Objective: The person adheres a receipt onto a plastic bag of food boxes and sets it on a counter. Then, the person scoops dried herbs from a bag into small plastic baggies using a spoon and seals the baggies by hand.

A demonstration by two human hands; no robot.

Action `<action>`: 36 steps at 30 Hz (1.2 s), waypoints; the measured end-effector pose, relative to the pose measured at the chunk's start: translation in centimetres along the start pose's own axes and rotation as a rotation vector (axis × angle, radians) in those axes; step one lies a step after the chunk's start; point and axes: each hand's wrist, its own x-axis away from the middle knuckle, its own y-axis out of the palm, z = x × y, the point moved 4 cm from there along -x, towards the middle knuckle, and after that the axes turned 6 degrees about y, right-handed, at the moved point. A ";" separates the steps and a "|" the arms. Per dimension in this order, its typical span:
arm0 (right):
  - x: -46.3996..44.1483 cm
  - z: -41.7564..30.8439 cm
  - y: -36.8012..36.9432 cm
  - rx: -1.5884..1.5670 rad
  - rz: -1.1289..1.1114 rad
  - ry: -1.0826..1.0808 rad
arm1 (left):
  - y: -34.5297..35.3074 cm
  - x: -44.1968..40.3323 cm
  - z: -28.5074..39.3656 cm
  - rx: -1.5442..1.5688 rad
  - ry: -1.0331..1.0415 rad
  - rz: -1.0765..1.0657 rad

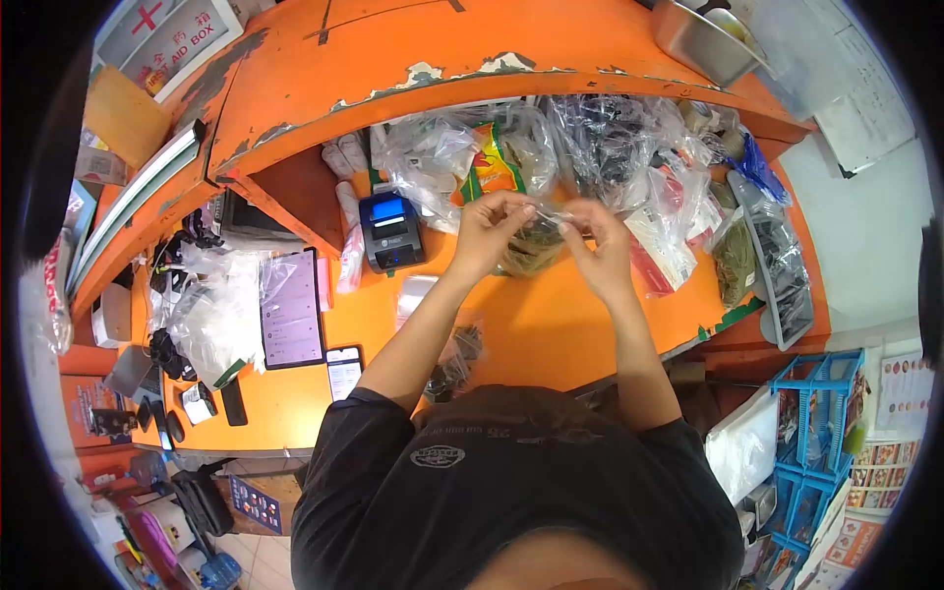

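Note:
Both of my hands hold the top edge of a clear plastic bag (534, 252) with greenish-brown contents, above the orange counter (531, 334). My left hand (492, 231) pinches the edge on the left side, and my right hand (597, 246) pinches it on the right. Just behind the bag lies a yellow, green and red packet (494, 165) among clear plastic bags. Closer to my body, a small clear bag with dark contents (456, 362) rests on the counter.
Left of my hands are a small printer (391, 232) with a blue screen, a tablet (292, 309) and a phone (344, 372). An orange shelf edge (472, 87) overhangs the counter's back. At right stand a grey tray (770, 261) and blue baskets (814, 423).

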 end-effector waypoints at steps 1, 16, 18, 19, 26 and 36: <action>0.0 -0.3 0.1 -0.069 0.003 0.018 | 0.2 -0.1 0.3 0.047 0.013 -0.011; 4.1 -2.7 5.4 -0.108 -0.197 0.067 | -0.6 7.2 5.0 -0.044 -0.094 0.070; 5.1 -2.6 6.6 -0.159 -0.251 0.107 | -1.2 8.8 5.3 -0.013 -0.108 0.129; 5.7 -2.8 7.0 -0.186 -0.296 0.159 | -1.9 9.6 6.2 -0.007 -0.103 0.174; 7.5 3.1 5.8 -0.277 -0.399 0.253 | -10.5 14.4 6.4 -0.261 -0.355 -0.006; 8.0 4.1 7.9 -0.150 -0.424 0.355 | -14.9 17.6 -4.9 -1.267 0.038 0.083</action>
